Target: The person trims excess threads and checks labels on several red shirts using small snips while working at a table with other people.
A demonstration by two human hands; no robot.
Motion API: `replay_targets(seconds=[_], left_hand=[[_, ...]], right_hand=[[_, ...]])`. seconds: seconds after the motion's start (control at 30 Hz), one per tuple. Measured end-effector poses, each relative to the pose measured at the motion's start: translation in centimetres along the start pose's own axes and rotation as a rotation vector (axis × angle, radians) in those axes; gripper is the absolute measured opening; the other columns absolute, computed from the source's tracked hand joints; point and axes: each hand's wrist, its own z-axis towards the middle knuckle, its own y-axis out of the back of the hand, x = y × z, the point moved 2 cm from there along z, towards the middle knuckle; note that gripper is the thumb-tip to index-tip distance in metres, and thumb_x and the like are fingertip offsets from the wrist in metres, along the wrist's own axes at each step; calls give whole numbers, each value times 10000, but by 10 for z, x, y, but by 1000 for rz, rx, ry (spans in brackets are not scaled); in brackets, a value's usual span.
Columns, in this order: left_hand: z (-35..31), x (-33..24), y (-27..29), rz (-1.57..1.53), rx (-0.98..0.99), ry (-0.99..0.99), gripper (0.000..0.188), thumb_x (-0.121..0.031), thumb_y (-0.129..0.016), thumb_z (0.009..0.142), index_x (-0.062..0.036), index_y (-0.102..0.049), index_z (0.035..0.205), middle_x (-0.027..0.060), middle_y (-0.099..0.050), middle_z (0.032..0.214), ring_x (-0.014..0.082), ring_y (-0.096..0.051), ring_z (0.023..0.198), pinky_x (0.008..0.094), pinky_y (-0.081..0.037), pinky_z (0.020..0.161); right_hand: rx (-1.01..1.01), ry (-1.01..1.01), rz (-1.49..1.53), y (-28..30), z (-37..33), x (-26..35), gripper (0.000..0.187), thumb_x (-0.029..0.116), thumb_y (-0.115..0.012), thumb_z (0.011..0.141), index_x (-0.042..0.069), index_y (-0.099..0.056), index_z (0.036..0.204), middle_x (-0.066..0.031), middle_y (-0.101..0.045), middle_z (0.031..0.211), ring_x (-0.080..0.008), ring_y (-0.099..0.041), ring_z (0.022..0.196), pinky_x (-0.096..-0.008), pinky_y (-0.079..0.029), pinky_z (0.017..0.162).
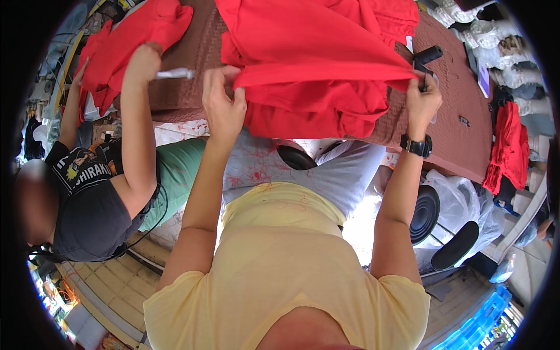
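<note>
A red cloth garment lies bunched over the near edge of the brown table, and one folded edge of it is stretched level between my hands. My left hand pinches the left end of that edge between thumb and fingers. At the other end, my right hand, with a black watch on the wrist, is closed on the cloth. A black-handled object shows just beyond my right fingers; its kind, and whether I hold or only touch it, I cannot tell.
To the left, a co-worker's hand works on another red garment, beside a white-handled tool. The brown textured table carries a small metal piece. Red cloth hangs at the right. Red threads lie on my lap.
</note>
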Motion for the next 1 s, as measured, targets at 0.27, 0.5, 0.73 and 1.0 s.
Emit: replay_targets(seconds=[0.27, 0.5, 0.73, 1.0], left_hand=[[-14, -5, -11, -274, 149, -25, 293, 166, -539, 658, -4, -591, 891, 58, -536, 889, 140, -512, 774, 238, -436, 711], [45, -24, 19, 2, -139, -244, 346, 163, -516, 604, -13, -679, 854, 78, -546, 853, 202, -546, 730, 295, -450, 627], [-10, -2, 46, 168, 605, -237, 303, 101, -583, 723, -33, -706, 965, 93, -624, 971, 294, -596, 857, 373, -500, 790], [-20, -18, -7, -254, 815, 74, 173, -34, -617, 946, 15, -607, 1111, 127, -607, 1022, 246, -602, 858, 331, -495, 827]], right_hand=[[645, 207, 151, -29, -87, 108, 645, 336, -879, 713, 159, -596, 1265, -127, -700, 850, -292, -689, 718, -387, -523, 629], [41, 355, 170, -37, -31, 93, 265, -51, -665, 652, 49, -679, 896, -114, -668, 824, -299, -670, 726, -367, -513, 628], [586, 308, 118, -10, -49, 45, 407, 15, -762, 680, 28, -687, 1080, -156, -699, 936, -281, -655, 722, -348, -505, 652], [866, 182, 435, -50, -89, 102, 363, 95, -802, 774, 15, -661, 1098, -132, -690, 907, -260, -672, 800, -347, -530, 705]])
